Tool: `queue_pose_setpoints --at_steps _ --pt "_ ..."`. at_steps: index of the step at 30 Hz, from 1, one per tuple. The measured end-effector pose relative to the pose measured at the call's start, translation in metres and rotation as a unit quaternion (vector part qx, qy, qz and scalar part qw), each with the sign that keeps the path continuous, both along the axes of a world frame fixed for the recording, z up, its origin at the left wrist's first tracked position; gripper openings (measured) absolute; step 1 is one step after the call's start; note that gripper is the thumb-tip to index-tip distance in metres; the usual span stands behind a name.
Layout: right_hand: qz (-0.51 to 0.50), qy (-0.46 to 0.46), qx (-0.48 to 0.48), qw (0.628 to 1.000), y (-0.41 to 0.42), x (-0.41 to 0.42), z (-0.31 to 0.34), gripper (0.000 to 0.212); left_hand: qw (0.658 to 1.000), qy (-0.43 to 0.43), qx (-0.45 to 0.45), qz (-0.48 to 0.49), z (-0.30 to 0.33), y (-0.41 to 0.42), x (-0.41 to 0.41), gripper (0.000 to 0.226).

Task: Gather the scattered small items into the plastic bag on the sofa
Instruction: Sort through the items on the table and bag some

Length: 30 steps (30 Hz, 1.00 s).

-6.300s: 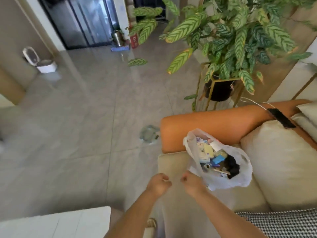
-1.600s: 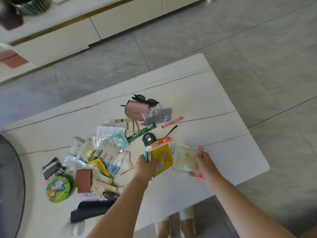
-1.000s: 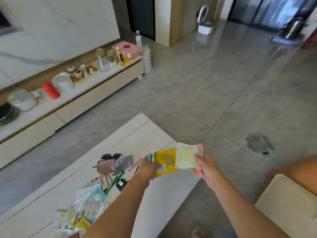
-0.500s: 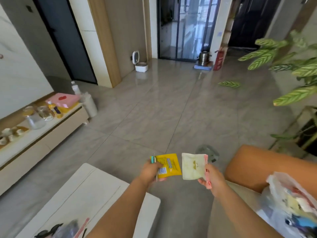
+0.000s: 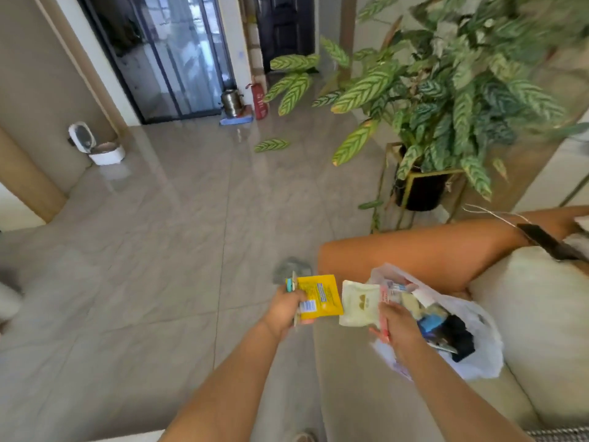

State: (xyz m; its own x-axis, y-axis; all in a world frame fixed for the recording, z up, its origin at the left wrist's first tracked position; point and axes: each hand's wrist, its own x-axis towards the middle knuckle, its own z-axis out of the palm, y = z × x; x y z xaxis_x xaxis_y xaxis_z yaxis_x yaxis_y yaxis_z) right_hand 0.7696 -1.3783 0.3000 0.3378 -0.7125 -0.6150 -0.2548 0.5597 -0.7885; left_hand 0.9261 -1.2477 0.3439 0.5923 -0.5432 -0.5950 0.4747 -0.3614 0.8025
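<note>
She has turned from the table to the sofa [image 5: 526, 317]. Her left hand [image 5: 285, 309] grips a yellow sachet [image 5: 320, 296]; her right hand [image 5: 393, 325] pinches a pale packet [image 5: 358, 303] just beside the plastic bag [image 5: 478, 342], ready to drop in.

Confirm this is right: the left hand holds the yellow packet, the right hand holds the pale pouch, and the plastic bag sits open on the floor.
Not quite. The head view shows the plastic bag open on the sofa seat, not on the floor. The rest stands: the left hand holds the yellow packet and the right hand holds the pale pouch.
</note>
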Motion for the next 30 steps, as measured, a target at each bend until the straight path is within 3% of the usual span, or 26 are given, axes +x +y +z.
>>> queue_pose_setpoints --at_steps 6,11,14,19,25,30 --pt "-0.117 0.061 0.013 0.991 -0.042 -0.058 -0.029 0.013 0.991 -0.002 0.053 -0.119 -0.019 -0.099 -0.03 0.015" --pt "-0.23 0.086 0.049 0.968 -0.068 -0.088 -0.053 0.043 0.97 -0.018 0.108 -0.216 -0.058 -0.172 -0.051 0.014" --pt "-0.306 0.084 0.106 0.942 -0.082 -0.094 -0.07 0.041 0.959 -0.01 0.141 -0.247 -0.084 -0.208 -0.061 0.022" --pt "-0.322 0.164 0.113 0.925 -0.102 -0.088 -0.102 0.046 0.93 -0.022 0.209 -0.301 -0.137 -0.253 -0.068 0.04" --pt "-0.335 0.19 0.132 0.913 -0.137 -0.076 -0.131 0.042 0.927 0.061 0.227 -0.292 -0.182 -0.291 -0.078 0.049" --pt "-0.319 0.144 0.106 0.931 -0.151 -0.078 -0.143 0.071 0.926 0.156 0.173 -0.297 -0.195 -0.311 -0.091 0.051"
